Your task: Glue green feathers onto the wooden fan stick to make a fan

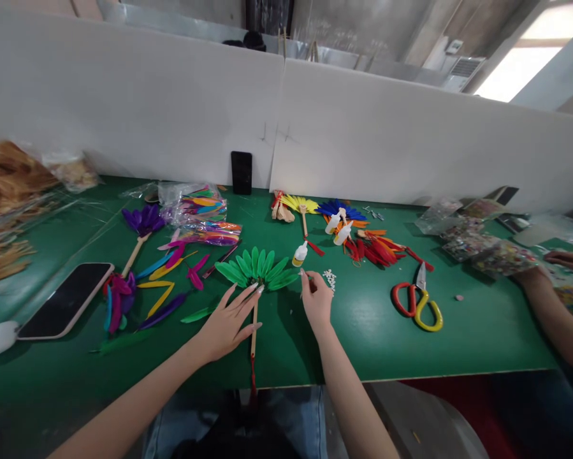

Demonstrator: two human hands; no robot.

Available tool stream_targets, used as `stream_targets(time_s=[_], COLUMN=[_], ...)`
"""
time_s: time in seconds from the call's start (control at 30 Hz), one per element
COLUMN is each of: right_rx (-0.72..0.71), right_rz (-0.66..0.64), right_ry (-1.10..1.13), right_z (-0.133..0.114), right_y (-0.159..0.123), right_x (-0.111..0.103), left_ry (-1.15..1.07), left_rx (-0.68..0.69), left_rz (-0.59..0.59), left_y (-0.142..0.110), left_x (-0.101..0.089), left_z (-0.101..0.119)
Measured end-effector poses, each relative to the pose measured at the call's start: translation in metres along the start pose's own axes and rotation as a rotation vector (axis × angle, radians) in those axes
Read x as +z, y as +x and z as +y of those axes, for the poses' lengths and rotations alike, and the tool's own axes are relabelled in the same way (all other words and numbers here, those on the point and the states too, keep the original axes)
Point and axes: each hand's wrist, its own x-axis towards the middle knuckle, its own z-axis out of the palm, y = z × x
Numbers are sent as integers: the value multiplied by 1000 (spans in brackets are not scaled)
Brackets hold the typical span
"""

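Note:
A green feather fan (256,266) lies in front of me, feathers spread away from me, its wooden handle (254,328) and red tassel toward the table's near edge. My left hand (227,327) rests over the base of the feathers and the handle with fingers stretched out; it hides part of the fan. At the fan's right, my right hand (316,299) is closed in a pinch near the feather tips; whatever is between the fingertips is too small to name. Just beyond it stands a small white glue bottle (300,254). Beside it lies a pile of white beads (329,278).
Scissors (422,303) lie on the right of the green table (362,344). Left are a phone (69,299), loose feathers (162,284) and a purple feather fan (143,223). Yellow (301,204) and blue fans (338,208) lie behind. Another person's arm (549,306) reaches in from the right.

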Motion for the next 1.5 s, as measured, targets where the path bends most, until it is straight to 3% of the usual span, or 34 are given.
stream_targets(time_s=[0.23,0.5,0.63,0.77,0.87,1.03,1.2,1.3,1.4,1.5], right_rx=[-14,-130,-151,-161,-135,-67,16,21,57,161], right_rz=[-37,-159,-161,-149,-158,-209,-357,-442,-547,-677], right_ry=[-57,-210,-218,-175,-111,1,131,162,192,285], right_z=[0,4,-1,-8,-12,-21,-28,-31,-33,-36], right_y=[3,14,13,7,-1,-25,-54,-65,-69,-68], right_x=[0,6,3,-6,-15,-25,-15,-6,3,11], left_ry=[29,23,4,-120,-212,-97,55,-4,-121,-251], left_rx=[11,-33,-154,-406,-545,-602,-726,-762,-810,-860], left_rz=[13,54,175,272,204,106,-124,-198,-175,-70], left_y=[1,0,-1,-9,-12,4,25,29,27,22], left_x=[-3,-2,-3,-6,-6,-2,-8,-14,-15,-13], left_z=[2,0,1,14,30,51,58,57,53,50])
